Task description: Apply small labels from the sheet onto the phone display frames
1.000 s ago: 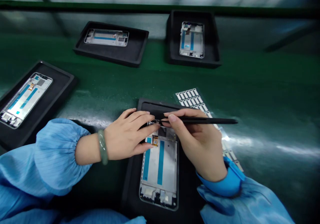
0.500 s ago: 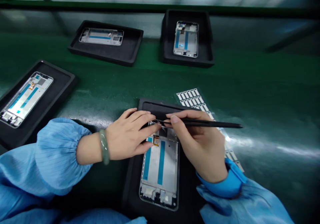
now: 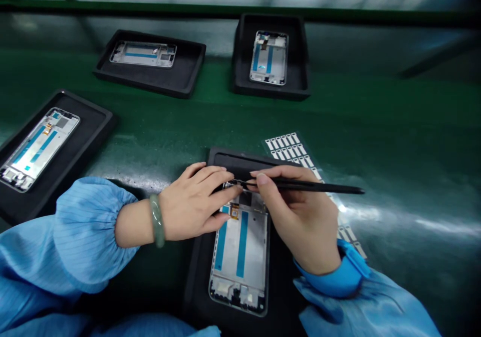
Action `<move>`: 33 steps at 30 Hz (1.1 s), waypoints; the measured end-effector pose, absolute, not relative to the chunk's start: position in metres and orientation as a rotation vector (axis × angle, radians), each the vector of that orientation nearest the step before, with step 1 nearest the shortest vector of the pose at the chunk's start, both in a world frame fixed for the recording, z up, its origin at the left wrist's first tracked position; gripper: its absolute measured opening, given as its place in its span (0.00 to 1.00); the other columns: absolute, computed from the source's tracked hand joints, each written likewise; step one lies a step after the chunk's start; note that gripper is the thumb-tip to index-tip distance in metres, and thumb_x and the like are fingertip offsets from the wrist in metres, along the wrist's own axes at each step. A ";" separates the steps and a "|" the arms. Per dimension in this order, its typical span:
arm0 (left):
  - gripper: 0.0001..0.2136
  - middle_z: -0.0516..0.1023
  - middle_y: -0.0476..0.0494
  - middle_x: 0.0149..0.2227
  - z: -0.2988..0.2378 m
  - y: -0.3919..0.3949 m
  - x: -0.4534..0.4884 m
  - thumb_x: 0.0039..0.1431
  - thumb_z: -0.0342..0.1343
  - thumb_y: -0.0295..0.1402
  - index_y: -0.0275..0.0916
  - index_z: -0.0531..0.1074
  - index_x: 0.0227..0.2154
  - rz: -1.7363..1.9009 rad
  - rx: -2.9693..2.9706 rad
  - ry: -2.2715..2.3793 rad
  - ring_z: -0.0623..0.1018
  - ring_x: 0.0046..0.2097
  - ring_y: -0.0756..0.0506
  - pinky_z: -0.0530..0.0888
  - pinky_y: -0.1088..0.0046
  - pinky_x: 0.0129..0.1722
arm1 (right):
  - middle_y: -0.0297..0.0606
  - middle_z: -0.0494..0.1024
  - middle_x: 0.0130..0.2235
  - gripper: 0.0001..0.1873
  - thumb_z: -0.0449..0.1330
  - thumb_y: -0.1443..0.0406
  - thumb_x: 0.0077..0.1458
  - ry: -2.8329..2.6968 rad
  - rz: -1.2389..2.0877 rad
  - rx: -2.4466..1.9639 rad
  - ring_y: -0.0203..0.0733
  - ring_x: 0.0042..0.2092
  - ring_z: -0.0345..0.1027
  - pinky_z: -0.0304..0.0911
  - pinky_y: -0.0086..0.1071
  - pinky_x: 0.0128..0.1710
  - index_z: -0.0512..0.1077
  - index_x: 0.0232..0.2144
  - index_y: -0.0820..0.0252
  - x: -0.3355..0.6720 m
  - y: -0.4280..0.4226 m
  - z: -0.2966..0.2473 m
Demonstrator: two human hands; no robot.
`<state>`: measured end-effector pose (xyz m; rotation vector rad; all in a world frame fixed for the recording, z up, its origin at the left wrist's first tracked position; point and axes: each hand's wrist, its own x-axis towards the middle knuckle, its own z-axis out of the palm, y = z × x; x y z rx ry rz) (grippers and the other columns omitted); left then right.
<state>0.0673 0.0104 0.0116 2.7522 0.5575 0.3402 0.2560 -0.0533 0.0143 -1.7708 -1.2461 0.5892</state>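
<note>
A phone frame (image 3: 240, 251) with two blue strips lies in a black tray (image 3: 199, 272) in front of me. My left hand (image 3: 195, 204) rests on the frame's upper left corner, fingers stretched out and pressing down. My right hand (image 3: 300, 216) is closed on black tweezers (image 3: 311, 186). The tweezer tips point left and meet my left fingertips at the frame's top edge. Whatever the tips hold is too small to make out. A green bangle (image 3: 156, 220) circles my left wrist.
A sheet of small white stickers (image 3: 289, 149) lies right of the tray, partly under my right hand. Three more black trays with phone frames sit on the green belt: at left (image 3: 90, 136), at back left (image 3: 180, 78) and at back centre (image 3: 296, 56).
The two far trays have drifted left along the belt. My hands, the tweezers and the near tray have barely moved.
</note>
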 end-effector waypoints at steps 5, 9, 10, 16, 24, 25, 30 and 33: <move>0.19 0.70 0.33 0.56 0.012 0.011 0.067 0.65 0.50 0.36 0.34 0.66 0.56 0.349 2.754 0.557 0.67 0.61 0.35 0.65 0.50 0.59 | 0.37 0.79 0.35 0.13 0.59 0.53 0.57 -1.252 0.592 -1.764 0.37 0.29 0.75 0.69 0.31 0.25 0.71 0.36 0.55 0.256 -0.053 0.013; 0.20 0.70 0.33 0.56 0.012 0.011 0.066 0.65 0.50 0.37 0.34 0.66 0.56 0.346 2.752 0.551 0.67 0.61 0.36 0.64 0.51 0.59 | 0.36 0.79 0.34 0.12 0.60 0.54 0.57 -1.272 0.562 -1.770 0.37 0.29 0.75 0.69 0.30 0.25 0.71 0.36 0.56 0.255 -0.052 0.014; 0.20 0.70 0.33 0.57 0.011 0.011 0.066 0.65 0.50 0.37 0.34 0.66 0.56 0.343 2.752 0.551 0.67 0.61 0.36 0.64 0.51 0.60 | 0.36 0.79 0.33 0.12 0.60 0.54 0.57 -1.276 0.553 -1.774 0.37 0.29 0.75 0.69 0.30 0.25 0.71 0.36 0.56 0.255 -0.052 0.014; 0.20 0.70 0.33 0.57 0.011 0.010 0.066 0.65 0.51 0.37 0.34 0.66 0.56 0.344 2.752 0.556 0.67 0.61 0.36 0.64 0.51 0.60 | 0.36 0.79 0.34 0.12 0.59 0.54 0.57 -1.264 0.551 -1.775 0.38 0.30 0.76 0.70 0.31 0.27 0.71 0.36 0.55 0.254 -0.052 0.015; 0.20 0.69 0.33 0.57 0.011 0.010 0.065 0.64 0.52 0.37 0.34 0.66 0.56 0.356 2.751 0.554 0.67 0.61 0.36 0.64 0.50 0.60 | 0.36 0.79 0.35 0.11 0.60 0.54 0.57 -1.266 0.546 -1.784 0.39 0.32 0.76 0.72 0.33 0.29 0.71 0.36 0.55 0.252 -0.054 0.014; 0.20 0.69 0.33 0.57 0.011 0.010 0.065 0.64 0.52 0.37 0.34 0.66 0.56 0.356 2.751 0.555 0.67 0.61 0.36 0.64 0.50 0.60 | 0.36 0.79 0.35 0.11 0.59 0.55 0.57 -1.269 0.543 -1.787 0.39 0.32 0.76 0.72 0.33 0.30 0.71 0.36 0.55 0.252 -0.054 0.014; 0.20 0.69 0.33 0.57 0.011 0.009 0.066 0.65 0.52 0.37 0.34 0.66 0.56 0.348 2.752 0.565 0.67 0.61 0.36 0.64 0.50 0.60 | 0.37 0.79 0.36 0.11 0.59 0.55 0.58 -1.273 0.543 -1.769 0.38 0.31 0.76 0.71 0.32 0.28 0.71 0.36 0.55 0.253 -0.053 0.014; 0.20 0.69 0.33 0.57 0.011 0.010 0.067 0.65 0.52 0.36 0.34 0.66 0.56 0.340 2.749 0.564 0.67 0.61 0.36 0.64 0.50 0.60 | 0.37 0.79 0.35 0.10 0.60 0.56 0.58 -1.325 0.498 -1.778 0.39 0.32 0.76 0.71 0.33 0.29 0.72 0.36 0.55 0.253 -0.053 0.013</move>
